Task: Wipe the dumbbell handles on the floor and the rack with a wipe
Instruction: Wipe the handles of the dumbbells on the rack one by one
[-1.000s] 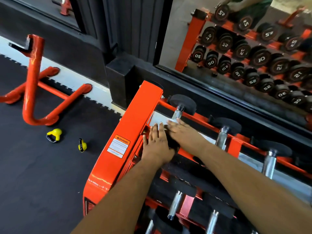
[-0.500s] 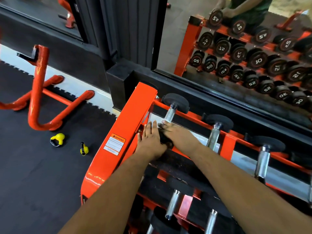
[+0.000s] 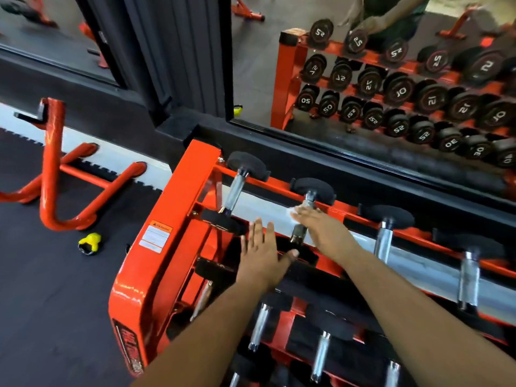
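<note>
Shifted rightward since 0.5 s ago, from the 1st top-row dumbbell (image 3: 237, 188) to the 2nd dumbbell (image 3: 303, 216). Right hand (image 3: 321, 229) laid flat over the 2nd chrome handle, fingers extended and blurred, with a scrap of white wipe (image 3: 290, 212) showing at the fingertips; grip on the wipe cannot be told. Left hand (image 3: 264, 255) open, fingers spread and pointing away from the camera, palm down beside the near black head of the same dumbbell; contact cannot be told. Long axis of each top-row dumbbell running near to far, tilted slightly left at the near end, far head resting on the back rail, near head on the front rail. Orange rack (image 3: 167, 247) with a white warning label (image 3: 155, 237) on its end panel, lower tiers of dumbbells below. Black rubber floor (image 3: 55, 303) at left, carrying an orange tubular frame (image 3: 53, 169) and a small yellow kettlebell (image 3: 90, 243). Wall mirror (image 3: 251, 79) behind, reflecting the numbered dumbbell ends.
</note>
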The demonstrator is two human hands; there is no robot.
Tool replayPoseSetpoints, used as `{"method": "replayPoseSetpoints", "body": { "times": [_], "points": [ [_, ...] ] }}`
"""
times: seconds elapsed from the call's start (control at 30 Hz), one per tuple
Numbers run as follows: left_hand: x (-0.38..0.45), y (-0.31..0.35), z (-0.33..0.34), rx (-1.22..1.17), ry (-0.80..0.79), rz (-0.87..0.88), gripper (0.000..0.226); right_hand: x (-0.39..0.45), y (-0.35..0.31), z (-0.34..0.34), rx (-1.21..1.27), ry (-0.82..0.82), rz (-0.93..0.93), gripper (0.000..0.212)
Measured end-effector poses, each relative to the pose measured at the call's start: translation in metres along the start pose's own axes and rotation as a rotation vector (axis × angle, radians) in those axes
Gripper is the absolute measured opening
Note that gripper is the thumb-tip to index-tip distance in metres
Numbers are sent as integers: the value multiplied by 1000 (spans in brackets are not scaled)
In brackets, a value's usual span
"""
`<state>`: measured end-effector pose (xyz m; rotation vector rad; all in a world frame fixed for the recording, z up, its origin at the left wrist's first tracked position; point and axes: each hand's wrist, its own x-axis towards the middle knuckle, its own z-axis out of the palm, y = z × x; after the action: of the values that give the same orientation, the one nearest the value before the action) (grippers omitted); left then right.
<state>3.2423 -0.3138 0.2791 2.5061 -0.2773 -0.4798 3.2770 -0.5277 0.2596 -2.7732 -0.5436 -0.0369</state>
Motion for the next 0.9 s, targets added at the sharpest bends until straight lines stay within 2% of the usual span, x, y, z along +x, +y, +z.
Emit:
{"method": "replayPoseSetpoints", "body": {
  "times": [0.1,0.2,0.3,0.37,0.47,0.57,0.7,0.73,0.83,0.9],
  "points": [
    [1,22,23,-29,-61,-23,101,-12,5,-2,-185,-174,-193,59],
    [7,32,33,-67,-74,-73,103,-7,15,-15,-336,-215,-310,65],
    [14,35,35,-76,-67,-103,102,2,27,-23,-403,-166,-127,80],
    [16,34,35,-81,-74,-116,103,-2,21,-17,-382,-122,-69,81],
    [19,33,35,-75,-102,-144,105,-27,12,-4,-289,-204,-240,67],
    [20,36,35,-43,-114,-154,105,-28,23,-9,-320,-234,-320,65],
    [20,38,32,1,-148,-178,106,-5,14,-16,-304,-133,14,78],
    [21,38,31,6,-155,-178,105,-5,7,-13,-273,-128,39,80],
    [21,37,31,8,-167,-168,99,-27,-4,1,-243,-191,-137,73],
    [21,38,32,11,-168,-170,98,-29,3,3,-302,-175,-221,67]
  ]
}}
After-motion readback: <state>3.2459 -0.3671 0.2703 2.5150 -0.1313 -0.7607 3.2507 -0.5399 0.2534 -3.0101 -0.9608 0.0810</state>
